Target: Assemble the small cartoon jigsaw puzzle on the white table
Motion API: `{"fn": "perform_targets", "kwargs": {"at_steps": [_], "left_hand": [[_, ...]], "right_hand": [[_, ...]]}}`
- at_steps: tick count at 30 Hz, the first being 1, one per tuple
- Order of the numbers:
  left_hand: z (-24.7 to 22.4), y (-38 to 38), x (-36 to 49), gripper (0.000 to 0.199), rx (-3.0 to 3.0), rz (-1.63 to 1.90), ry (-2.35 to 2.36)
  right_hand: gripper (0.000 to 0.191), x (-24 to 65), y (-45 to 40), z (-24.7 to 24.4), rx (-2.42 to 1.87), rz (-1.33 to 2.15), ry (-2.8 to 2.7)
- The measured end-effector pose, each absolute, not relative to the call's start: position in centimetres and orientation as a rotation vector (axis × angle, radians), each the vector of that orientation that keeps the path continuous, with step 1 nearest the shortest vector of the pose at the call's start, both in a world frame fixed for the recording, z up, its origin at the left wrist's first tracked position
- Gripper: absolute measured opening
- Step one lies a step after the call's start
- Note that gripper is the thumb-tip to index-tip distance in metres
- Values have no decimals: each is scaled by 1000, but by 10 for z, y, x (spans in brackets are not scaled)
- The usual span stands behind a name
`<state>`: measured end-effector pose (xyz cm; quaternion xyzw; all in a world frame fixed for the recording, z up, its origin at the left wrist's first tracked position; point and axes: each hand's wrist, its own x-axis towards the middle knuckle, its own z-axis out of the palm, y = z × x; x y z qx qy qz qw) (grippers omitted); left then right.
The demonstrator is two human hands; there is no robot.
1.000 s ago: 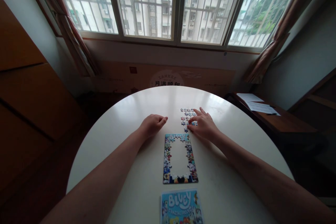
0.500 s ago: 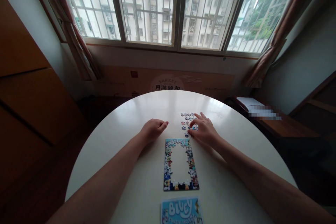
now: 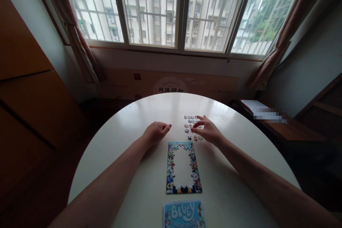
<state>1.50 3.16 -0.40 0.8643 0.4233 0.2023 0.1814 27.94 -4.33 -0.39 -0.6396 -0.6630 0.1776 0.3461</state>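
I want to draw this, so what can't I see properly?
All in the head view:
Some loose puzzle pieces: partly covered by the right hand.
Inside the left hand: hidden by its own curled fingers.
Lower part of the Bluey sheet: cut off by the bottom edge.
Tiny pictures on the puzzle border: too small.
Part of the papers: behind a blocky blur.
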Motion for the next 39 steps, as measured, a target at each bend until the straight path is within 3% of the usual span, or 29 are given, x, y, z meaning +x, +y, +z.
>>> {"fn": "perform_targets", "kwargs": {"at_steps": [10, 14, 20, 27, 34, 39], "left_hand": [[22, 11, 21, 44, 2310, 681, 847], [30, 3, 26, 34, 2136, 547, 713], [29, 1, 28, 34, 1999, 347, 684], [25, 2, 30, 29, 1926, 316, 691], [22, 7, 27, 32, 1888, 288, 736], [22, 9, 23, 35, 1870, 282, 736]], "right_hand": [[31, 260, -61, 9, -1176, 839, -1727], [25, 251, -63, 1, -1121, 910, -1774], [22, 246, -64, -5, -1095, 994, -1747], [26, 240, -65, -3, -1090, 1088, -1605], [23, 253, -61, -3, -1110, 752, -1687], [13, 259, -70, 11, -1010, 453, -2079]]}}
